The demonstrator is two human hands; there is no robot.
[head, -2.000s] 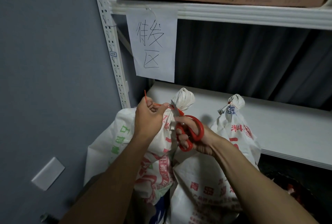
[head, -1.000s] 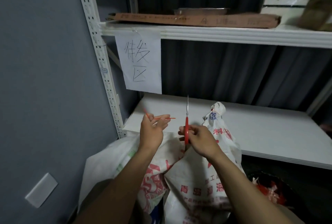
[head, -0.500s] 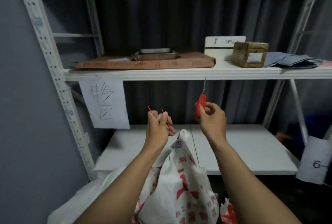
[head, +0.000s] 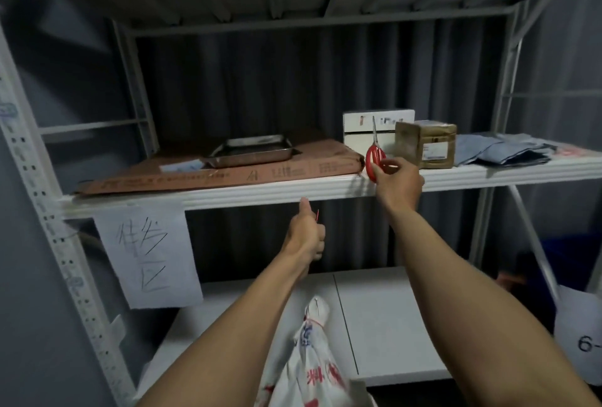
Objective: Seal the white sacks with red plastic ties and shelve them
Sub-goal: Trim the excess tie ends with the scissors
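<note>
- Scissors (head: pixel 375 155) gripped in the right hand (head: pixel 399 183): glossy red plastic handles, bare metal blades.
- Tray (head: pixel 252 150) left of that hand: dull, scuffed metal.
- Flat carton (head: pixel 182 175) beneath the tray: matt brown cardboard.
- Shelf edge (head: pixel 208 199) above the left hand (head: pixel 306 232): smooth white painted metal.
- Sign (head: pixel 146 256) left of it: matt white paper.
- Sack (head: pixel 312 364) below: woven white plastic, printed red.

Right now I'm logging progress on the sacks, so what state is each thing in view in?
White sack: neck tied shut, standing below the lower shelf, not shelved.
Red scissors: blades closed, pointing up, held at the upper shelf edge.
Right hand: shut on the scissors.
Left hand: fisted around a red tie offcut.
Metal tray: looks empty, resting on flat cardboard.
Brown box: closed.
</note>
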